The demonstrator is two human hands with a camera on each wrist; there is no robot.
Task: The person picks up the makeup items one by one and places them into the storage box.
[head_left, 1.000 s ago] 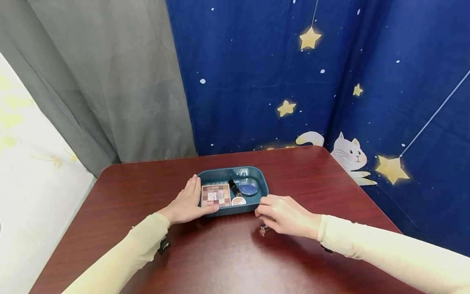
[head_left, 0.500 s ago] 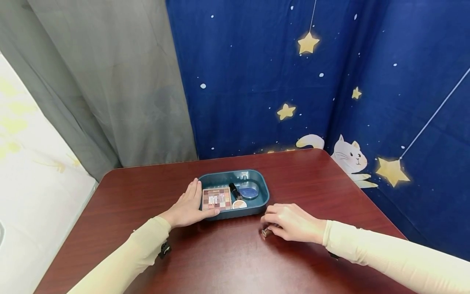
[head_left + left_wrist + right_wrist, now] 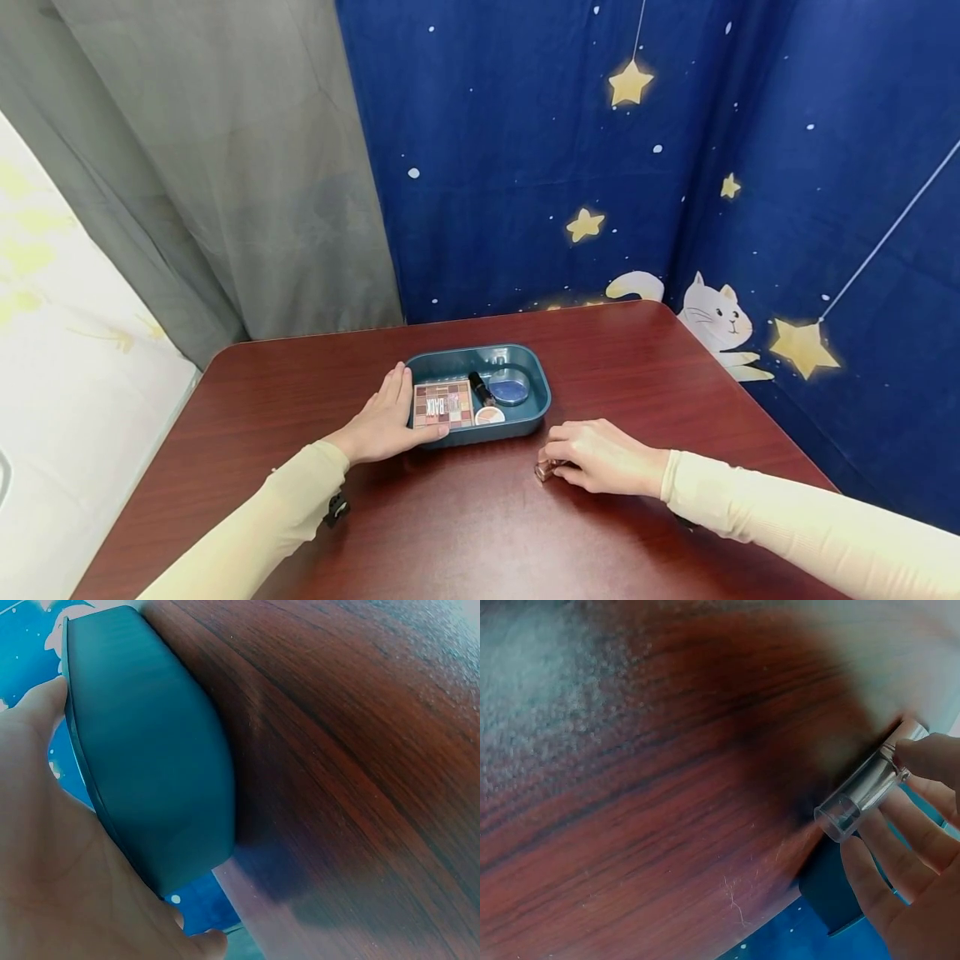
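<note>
A teal rectangular tray (image 3: 525, 427) sits on the table with cosmetics inside. My left hand (image 3: 382, 422) rests against its left side, fingers straight along the wall and thumb on the front rim. In the left wrist view, the tray's outer wall (image 3: 150, 750) fills the space beside that hand. To the right of the tray's front corner, my right hand (image 3: 600, 457) holds a small shiny tube like a lipstick (image 3: 545, 471) low at the tabletop. Seen from the right wrist, thumb and fingers pinch this tube (image 3: 862, 787); its near end is clear.
In the tray lie an eyeshadow palette (image 3: 442, 405), a black tube (image 3: 478, 387), a small round pan (image 3: 490, 415) and a blue round container (image 3: 509, 389). The reddish-brown wooden table (image 3: 450, 533) ends before a grey curtain (image 3: 300, 167) and a blue one (image 3: 510, 125).
My right hand has drawn slightly away from the tray's front right corner, toward the right and nearer to me. The left hand keeps its place on the tray.
</note>
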